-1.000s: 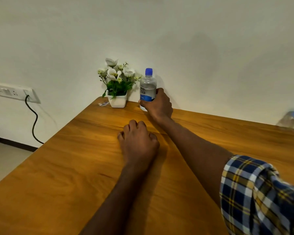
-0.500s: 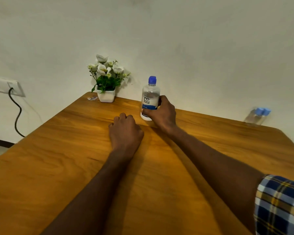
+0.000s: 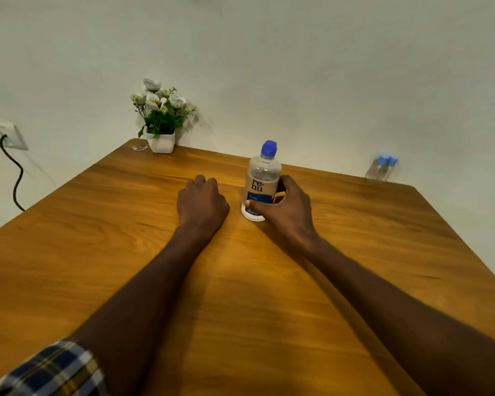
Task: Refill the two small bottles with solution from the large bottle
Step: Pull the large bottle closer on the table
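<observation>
The large clear bottle [image 3: 262, 181] with a blue cap and a blue-and-white label stands upright on the wooden table [image 3: 240, 295], near the middle. My right hand [image 3: 286, 208] is wrapped around its lower half. My left hand [image 3: 202, 202] rests on the table as a loose fist, a short way left of the bottle and holding nothing. Two small clear bottles [image 3: 382, 168] with blue caps stand side by side at the table's far right corner, against the wall.
A white pot of white flowers [image 3: 162, 121] sits at the far left corner by the wall, with a small clear scrap [image 3: 140, 148] beside it. A wall socket with a black cable [image 3: 12, 167] hangs left of the table.
My right hand has drawn the large bottle away from the flower pot, toward me and to the right. The view has swung right, showing both small bottles. My left hand has stayed on the table.
</observation>
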`<state>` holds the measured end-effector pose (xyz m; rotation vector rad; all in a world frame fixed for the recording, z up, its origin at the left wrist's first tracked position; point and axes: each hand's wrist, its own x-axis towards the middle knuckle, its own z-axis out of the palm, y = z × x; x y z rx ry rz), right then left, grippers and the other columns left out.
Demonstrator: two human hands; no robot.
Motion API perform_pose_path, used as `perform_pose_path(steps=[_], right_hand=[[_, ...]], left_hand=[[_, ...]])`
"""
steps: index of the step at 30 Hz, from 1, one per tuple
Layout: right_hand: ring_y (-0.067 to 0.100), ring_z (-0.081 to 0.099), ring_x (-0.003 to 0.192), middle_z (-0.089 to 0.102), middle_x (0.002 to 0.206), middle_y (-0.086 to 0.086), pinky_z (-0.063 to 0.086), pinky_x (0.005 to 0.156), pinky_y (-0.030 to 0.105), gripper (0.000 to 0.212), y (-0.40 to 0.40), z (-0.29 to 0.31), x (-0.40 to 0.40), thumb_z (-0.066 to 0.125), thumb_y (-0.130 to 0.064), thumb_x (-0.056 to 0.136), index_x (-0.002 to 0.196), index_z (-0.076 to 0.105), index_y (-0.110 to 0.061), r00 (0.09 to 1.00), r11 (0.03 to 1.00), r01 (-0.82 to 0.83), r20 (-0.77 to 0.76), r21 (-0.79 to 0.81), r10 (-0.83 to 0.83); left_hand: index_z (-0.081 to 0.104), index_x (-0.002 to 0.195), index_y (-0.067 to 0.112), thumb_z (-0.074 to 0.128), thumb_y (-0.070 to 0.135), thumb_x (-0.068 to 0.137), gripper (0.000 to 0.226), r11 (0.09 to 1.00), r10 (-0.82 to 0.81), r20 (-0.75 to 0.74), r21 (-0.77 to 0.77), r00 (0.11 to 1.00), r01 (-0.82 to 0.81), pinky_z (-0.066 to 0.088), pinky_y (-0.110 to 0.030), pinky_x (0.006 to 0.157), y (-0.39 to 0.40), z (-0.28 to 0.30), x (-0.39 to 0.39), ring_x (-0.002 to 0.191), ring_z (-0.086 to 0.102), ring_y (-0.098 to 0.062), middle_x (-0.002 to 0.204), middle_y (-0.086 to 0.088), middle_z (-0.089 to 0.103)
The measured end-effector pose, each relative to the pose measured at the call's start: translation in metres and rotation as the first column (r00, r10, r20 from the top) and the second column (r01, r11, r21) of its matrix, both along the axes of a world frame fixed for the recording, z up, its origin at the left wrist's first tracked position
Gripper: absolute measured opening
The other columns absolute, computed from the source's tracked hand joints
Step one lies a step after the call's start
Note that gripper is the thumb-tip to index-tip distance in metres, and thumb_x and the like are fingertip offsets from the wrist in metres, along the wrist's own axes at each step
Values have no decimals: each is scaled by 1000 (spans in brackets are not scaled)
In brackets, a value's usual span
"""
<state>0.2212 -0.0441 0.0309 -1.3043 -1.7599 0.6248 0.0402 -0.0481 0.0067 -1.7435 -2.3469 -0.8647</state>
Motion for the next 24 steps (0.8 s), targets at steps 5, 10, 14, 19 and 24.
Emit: perform_pose_path(steps=[5, 10, 14, 19, 24], right_hand=[[16, 66, 116, 64, 138, -1, 51, 79, 15, 76, -15, -1, 7, 90, -39, 78, 141, 53, -20, 1000, 1000, 1, 2, 2, -1], [16, 63, 121, 61, 140, -3, 57, 89, 26, 82, -22, -7, 9, 91, -36, 77, 146, 47, -23, 1000, 998, -3, 2, -69, 3], [13, 60, 112, 59, 128, -4, 52, 79, 21, 88, -38, -11, 26, 90, -25, 78, 151, 42, -24, 999, 990, 39, 20, -135, -37], [10, 66, 95, 66, 104, -7, 54, 73, 20, 29, -57, -4, 83, 72, -14, 95, 123, 66, -22, 985, 993, 114, -131, -8, -115], [6, 67, 89, 71, 99, -7, 59, 77, 31, 17, -42, -5, 141, 69, -13, 97, 111, 73, -21, 950, 976, 214, -243, 41, -198]], left_hand=[[68, 106, 9, 57, 21, 95, 20, 999, -38, 4, 3, 999, 38, 55, -48, 86, -10, -3, 5, 100, 61, -31, 110, -13, 65], [72, 105, 11, 58, 23, 97, 21, 996, -69, 43, 57, 997, 66, 57, -47, 83, -28, -6, 10, 95, 62, -25, 105, -9, 67], [70, 101, 17, 54, 30, 100, 21, 973, -36, -16, 226, 999, 39, 52, -43, 82, -61, 10, 25, 76, 64, -22, 81, -1, 71], [65, 102, 19, 53, 33, 100, 18, 899, -264, -5, 362, 965, 248, 44, -32, 53, -108, 25, 83, 58, 57, -17, 70, 1, 64], [70, 107, 22, 59, 28, 101, 14, 827, -527, 242, 365, 814, 427, 52, -23, 64, -74, 28, 157, 73, 62, -3, 82, 12, 67]])
